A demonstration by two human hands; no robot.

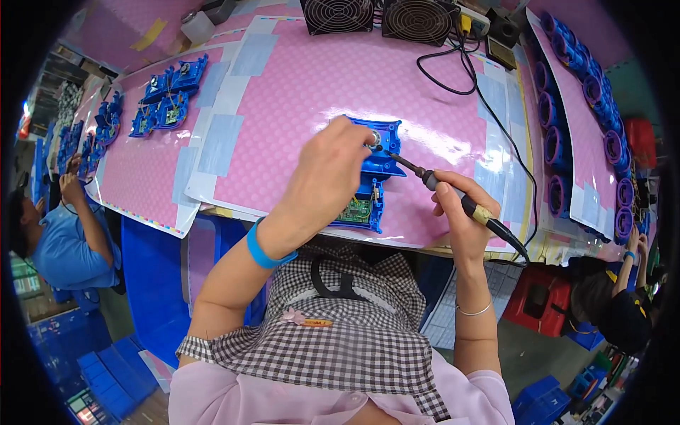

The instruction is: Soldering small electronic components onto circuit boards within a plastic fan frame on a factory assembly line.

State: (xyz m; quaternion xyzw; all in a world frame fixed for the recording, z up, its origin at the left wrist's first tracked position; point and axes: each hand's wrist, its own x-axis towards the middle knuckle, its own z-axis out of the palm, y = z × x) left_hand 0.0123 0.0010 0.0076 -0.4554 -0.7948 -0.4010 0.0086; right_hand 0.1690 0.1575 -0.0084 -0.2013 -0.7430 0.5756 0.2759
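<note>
My right hand (464,216) grips a soldering iron (464,201) like a pen. Its tip points left and reaches the upper half of an open blue plastic housing (389,161). Over the left side of that housing, my left hand (329,161) has its fingers pinched together beside a small round metallic part (375,139). Whatever is between those fingertips is too small or hidden to name. The nearer half of the housing holds a green circuit board (356,210), partly covered by my left hand and wrist.
Two black fans (418,20) stand at the table's back edge. The iron's black cable (520,159) runs down the right side. Several blue housings (170,95) lie at left, and blue ring-ended parts (549,145) line the right. Co-workers sit at left (74,237) and far right (623,304).
</note>
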